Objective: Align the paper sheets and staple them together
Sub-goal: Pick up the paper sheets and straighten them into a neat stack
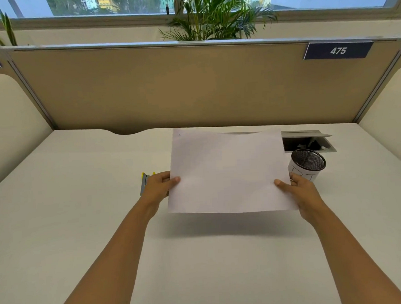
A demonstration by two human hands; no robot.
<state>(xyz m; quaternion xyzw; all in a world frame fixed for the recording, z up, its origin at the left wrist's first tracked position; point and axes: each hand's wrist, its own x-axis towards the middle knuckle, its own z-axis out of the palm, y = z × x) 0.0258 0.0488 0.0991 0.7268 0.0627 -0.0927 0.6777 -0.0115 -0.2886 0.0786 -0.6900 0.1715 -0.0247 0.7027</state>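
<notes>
White paper sheets (228, 171) hung in the air above the desk (81, 204), held flat and slightly tilted, with a shadow on the desk below their near edge. They looked like one aligned stack; how many sheets there were could not be told. The left hand (158, 187) pinched the left edge near its near corner, thumb (174, 179) on top of the paper and the other fingers hidden beneath it. The right hand (299, 190) gripped the right edge near the near right corner the same way, thumb (282, 184) pressed on the top face, fingers curled under. Both hands were closed on the sheets, at opposite sides. A small mark showed near the far left corner of the paper, too small to tell what it was. Behind the left hand a stapler (145, 182) with yellow parts lay on the desk, mostly hidden. Just beside the right hand stood a mesh cup (308, 163), near the desk's far right corner, in front of an open cable hatch (308, 141).
</notes>
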